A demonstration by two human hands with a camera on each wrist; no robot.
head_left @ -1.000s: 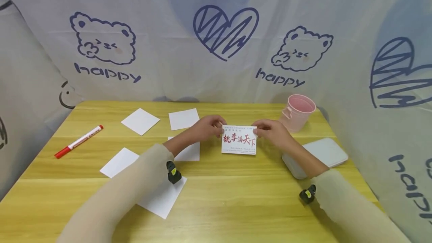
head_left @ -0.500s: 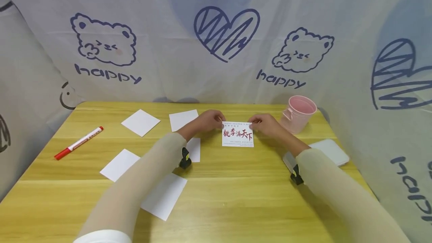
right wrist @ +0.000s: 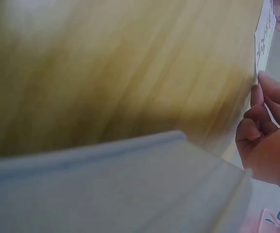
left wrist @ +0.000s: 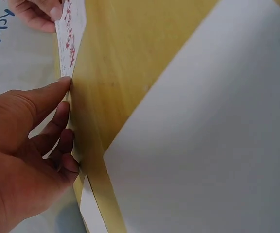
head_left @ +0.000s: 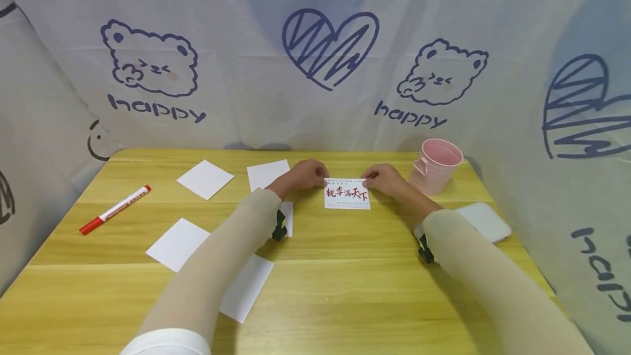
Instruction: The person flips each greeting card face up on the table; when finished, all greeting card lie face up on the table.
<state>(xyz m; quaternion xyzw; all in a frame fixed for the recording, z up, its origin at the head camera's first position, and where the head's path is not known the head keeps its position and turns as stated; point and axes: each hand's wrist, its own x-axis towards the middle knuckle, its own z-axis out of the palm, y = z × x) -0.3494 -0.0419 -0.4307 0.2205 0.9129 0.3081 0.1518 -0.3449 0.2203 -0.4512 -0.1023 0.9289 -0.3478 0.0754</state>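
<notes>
Cartoon-bear curtains [head_left: 148, 64] back a yellow wooden tabletop [head_left: 345, 284] where a person holds a printed card [head_left: 347, 194] between both hands. Left hand [head_left: 304, 175] pinches the card's left top corner, right hand [head_left: 383, 178] its right top corner, fingers curled on the edges. Its long axis runs hand to hand, the card tilted up off the tabletop, both hands equally near. Blank paper sheets [head_left: 205, 178] lie beyond the left hand, with a red marker [head_left: 115, 209] farther out; a pink cup [head_left: 436, 165] stands just past the right hand.
</notes>
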